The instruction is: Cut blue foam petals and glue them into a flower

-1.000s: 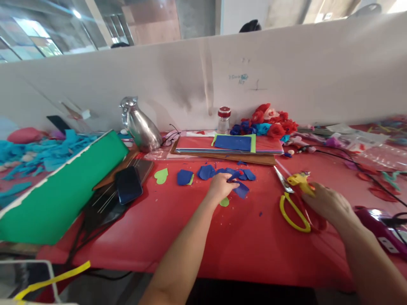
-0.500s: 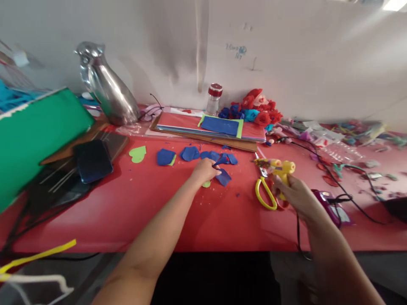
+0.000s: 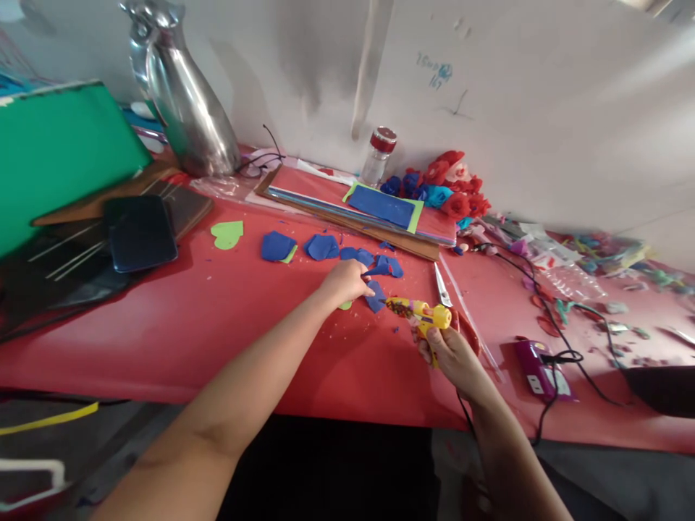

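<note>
My left hand (image 3: 347, 281) is closed in a pinch on a slim, rolled-looking blue paper piece (image 3: 374, 272). A flat blue petal-shaped piece (image 3: 375, 298) lies just under its fingertips, close to the nozzle. In my right hand (image 3: 448, 351) is a yellow hot glue gun (image 3: 428, 315), its dirty tip aimed left at that flat piece; I cannot tell if they touch. Several more blue cut pieces (image 3: 321, 247) lie in a row beyond my left hand. Scissors (image 3: 442, 286) rest behind the glue gun, their handles partly covered by my right hand.
A steel jug (image 3: 190, 101) and lidded glass jar (image 3: 380, 155) stand by the wall. Stacked sheets (image 3: 309, 189) lie before paper roses (image 3: 456, 184). A phone (image 3: 141, 233) is left, a green heart cutout (image 3: 226, 234) nearby; right are a purple box (image 3: 543, 369), cords and scraps.
My right hand has brought the glue gun left, from over the scissors towards the flat blue piece. My left hand keeps its pinch near the same pieces. The camera view has tilted.
</note>
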Motion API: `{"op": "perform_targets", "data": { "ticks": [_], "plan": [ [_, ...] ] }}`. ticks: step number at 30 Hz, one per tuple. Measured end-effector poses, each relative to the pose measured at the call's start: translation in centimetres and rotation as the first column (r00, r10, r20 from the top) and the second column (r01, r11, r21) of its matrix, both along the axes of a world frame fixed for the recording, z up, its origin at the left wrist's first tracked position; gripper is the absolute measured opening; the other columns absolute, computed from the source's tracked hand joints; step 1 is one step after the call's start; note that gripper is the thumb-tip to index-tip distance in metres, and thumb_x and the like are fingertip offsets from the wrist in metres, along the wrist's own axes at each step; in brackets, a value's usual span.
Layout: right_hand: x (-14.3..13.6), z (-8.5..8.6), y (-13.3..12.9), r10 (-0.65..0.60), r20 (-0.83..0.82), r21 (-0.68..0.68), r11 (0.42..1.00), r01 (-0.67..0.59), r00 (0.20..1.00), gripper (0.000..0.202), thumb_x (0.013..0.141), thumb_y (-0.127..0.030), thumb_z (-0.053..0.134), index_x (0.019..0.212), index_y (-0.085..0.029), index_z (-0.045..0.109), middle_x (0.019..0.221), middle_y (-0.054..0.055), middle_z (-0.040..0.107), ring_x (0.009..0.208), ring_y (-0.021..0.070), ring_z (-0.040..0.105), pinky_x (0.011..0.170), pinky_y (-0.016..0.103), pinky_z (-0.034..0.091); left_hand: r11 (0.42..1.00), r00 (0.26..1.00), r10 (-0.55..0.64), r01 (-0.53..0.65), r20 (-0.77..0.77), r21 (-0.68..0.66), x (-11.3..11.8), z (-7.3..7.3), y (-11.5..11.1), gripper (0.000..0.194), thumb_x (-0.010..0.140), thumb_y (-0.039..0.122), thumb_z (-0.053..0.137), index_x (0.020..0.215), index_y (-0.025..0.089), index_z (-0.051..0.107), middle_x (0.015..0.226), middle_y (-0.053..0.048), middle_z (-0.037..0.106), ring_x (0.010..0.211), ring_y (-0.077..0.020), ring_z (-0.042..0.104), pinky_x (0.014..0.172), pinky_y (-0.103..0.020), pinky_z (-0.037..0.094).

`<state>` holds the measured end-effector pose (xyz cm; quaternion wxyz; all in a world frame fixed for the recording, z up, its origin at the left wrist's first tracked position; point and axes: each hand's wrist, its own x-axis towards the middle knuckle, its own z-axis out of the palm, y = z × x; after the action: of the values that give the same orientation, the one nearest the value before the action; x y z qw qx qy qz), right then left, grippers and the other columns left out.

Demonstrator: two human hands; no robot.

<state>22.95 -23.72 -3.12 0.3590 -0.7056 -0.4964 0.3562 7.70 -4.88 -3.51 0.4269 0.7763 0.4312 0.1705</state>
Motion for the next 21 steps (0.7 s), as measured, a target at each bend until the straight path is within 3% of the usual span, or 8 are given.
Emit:
{"op": "perform_targets", "data": {
  "ticks": [4, 12, 21],
  "plan": [
    [-0.1, 0.0, -0.3, 0.015, -0.015, -0.043, 0.999, -0.015, 1.0, 0.054, 0.084, -0.066, 0.037, 0.056, -0.021, 0.049, 0.048, 0.0, 0.046, 0.044, 0.0113, 0.04, 0.044, 0.027, 0.032, 1.0, 1.0, -0.001, 0.001, -0.017, 0.007, 0.0, 0.1, -0.1, 0.019, 0.047, 0.013, 0.08, 0.052, 0.02, 0.063, 0.051, -0.001, 0.061, 0.055, -0.0177, 0.058, 0.058, -0.027, 0.04],
    [-0.5, 0.5, -0.3, 0.015, 0.058, -0.103, 0.995, -0.009, 0.998, 0.048, 0.085, -0.06, 0.039, 0.056, -0.022, 0.044, 0.048, -0.001, 0.047, 0.041, 0.0114, 0.041, 0.041, 0.025, 0.033, 0.995, 0.973, -0.101, 0.103, -0.207, -0.003, -0.2, 1.0, -0.3, 0.017, 0.062, 0.021, 0.075, 0.077, 0.015, 0.067, 0.081, -0.006, 0.071, 0.073, -0.0165, 0.063, 0.061, -0.024, 0.039],
    [-0.4, 0.9, -0.2, 0.012, 0.124, -0.143, 0.99, 0.005, 0.992, 0.046, 0.085, -0.059, 0.038, 0.057, -0.023, 0.043, 0.046, -0.001, 0.045, 0.041, 0.0124, 0.042, 0.042, 0.026, 0.034, 0.988, 0.961, -0.128, 0.145, -0.247, 0.054, -0.3, 1.1, -0.3, 0.02, 0.059, 0.024, 0.076, 0.074, 0.017, 0.066, 0.072, -0.002, 0.068, 0.068, -0.0162, 0.059, 0.058, -0.025, 0.035]
  ]
}}
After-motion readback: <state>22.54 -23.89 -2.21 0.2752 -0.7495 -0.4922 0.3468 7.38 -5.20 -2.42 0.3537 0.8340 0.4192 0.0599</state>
